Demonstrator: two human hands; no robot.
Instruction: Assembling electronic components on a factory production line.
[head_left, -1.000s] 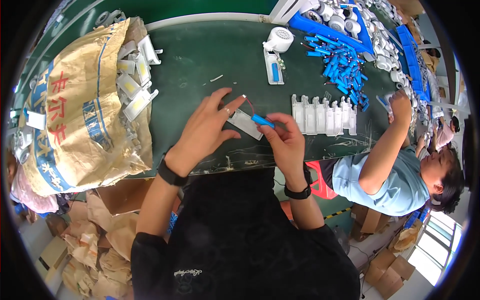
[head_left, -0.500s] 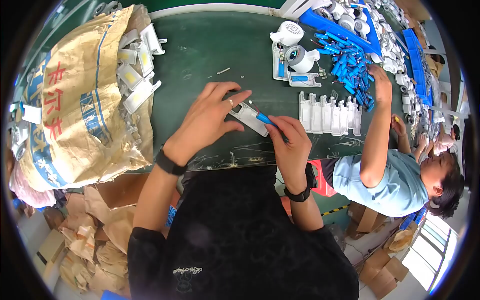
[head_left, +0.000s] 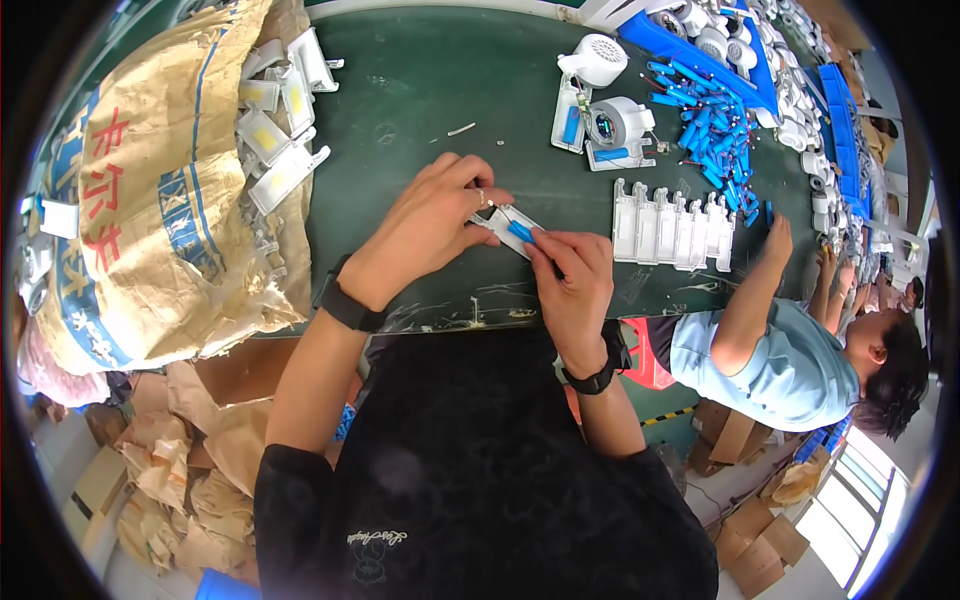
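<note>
A small white plastic casing [head_left: 527, 217] sits slanted between my hands, just above or on the green table. My left hand [head_left: 432, 222] pinches its far left end, with thumb below and fingers above. A blue cylindrical battery [head_left: 518, 231] with thin wires lies along the casing. My right hand [head_left: 577, 275] is closed on the battery's near end, thumb and fingertips pressing there; they hide part of both. Right of them stands a row of white casings [head_left: 672, 232] side by side.
Many blue batteries [head_left: 715, 145] lie piled near a blue bin [head_left: 700, 60] of white fan parts. White fan heads [head_left: 620, 120] stand at the far middle. A brown sack [head_left: 150, 190] with white lamp panels [head_left: 283, 178] is at left. A co-worker [head_left: 780, 360] reaches in from the right.
My right hand has brought the battery down into the casing, and my left fingers have closed on the casing's end. The co-worker's hand has drawn back from the pile with a battery.
</note>
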